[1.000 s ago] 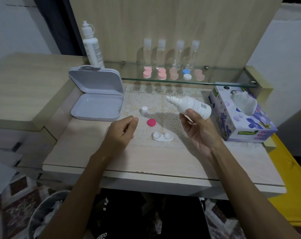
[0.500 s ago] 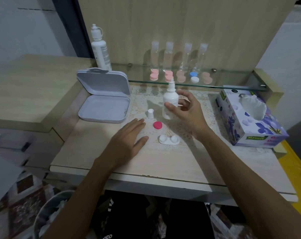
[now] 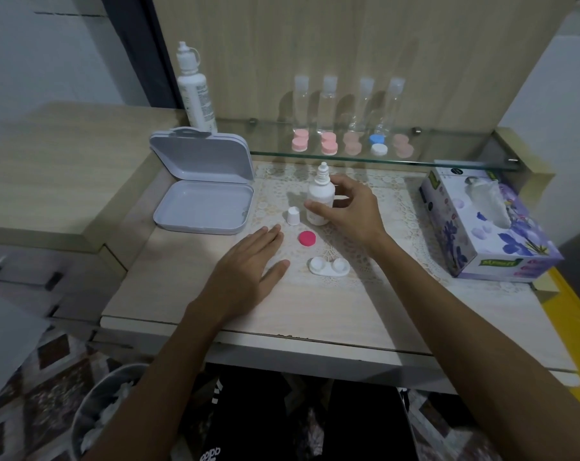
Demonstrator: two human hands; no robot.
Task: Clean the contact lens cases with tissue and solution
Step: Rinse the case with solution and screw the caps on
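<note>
A white double contact lens case (image 3: 329, 267) lies on the lace mat near the table's middle. A loose pink lens cap (image 3: 307, 238) sits just behind it. The small white solution bottle (image 3: 320, 197) stands upright and uncapped on the mat, and its white cap (image 3: 293, 215) stands to its left. My right hand (image 3: 351, 211) curls round the bottle, thumb on its front and fingers behind. My left hand (image 3: 248, 264) rests flat on the table, fingers straight, left of the lens case. The tissue box (image 3: 481, 224) with a tissue sticking up is at the right.
An open grey hinged case (image 3: 202, 188) lies at the back left, with a tall white bottle (image 3: 195, 91) behind it. On the glass shelf (image 3: 448, 158) stand several clear bottles and pink, blue and white lens cases. A waste bin (image 3: 108, 410) holding tissues stands below the table.
My right hand brought the solution bottle from tilted in the air down to standing upright on the mat. My left hand uncurled and went flat on the table.
</note>
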